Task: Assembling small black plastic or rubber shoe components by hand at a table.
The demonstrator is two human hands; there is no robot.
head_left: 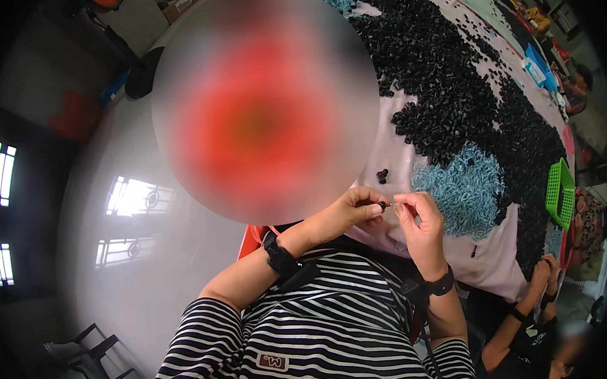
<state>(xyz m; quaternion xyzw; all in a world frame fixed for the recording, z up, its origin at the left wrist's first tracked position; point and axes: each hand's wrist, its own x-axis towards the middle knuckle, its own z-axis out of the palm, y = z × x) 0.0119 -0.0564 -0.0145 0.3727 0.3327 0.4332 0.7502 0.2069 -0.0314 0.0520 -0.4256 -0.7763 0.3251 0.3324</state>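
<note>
My left hand (352, 213) pinches a small black part (383, 204) between thumb and forefinger. My right hand (416, 214) meets it from the right, its fingertips closed on a thin pale piece that touches the black part. Both hands hover over the near edge of a pale pink table (413, 156). Each wrist wears a black band. A few loose black parts (382, 175) lie just beyond my hands. A heap of light blue parts (465, 188) sits to the right of my right hand.
A large spread of small black parts (442, 77) covers the far table. A green basket (559, 193) stands at the right edge, a blue tray (536, 67) farther back. Another person's hands (546, 275) work at the lower right. A dark chair (91, 355) stands lower left.
</note>
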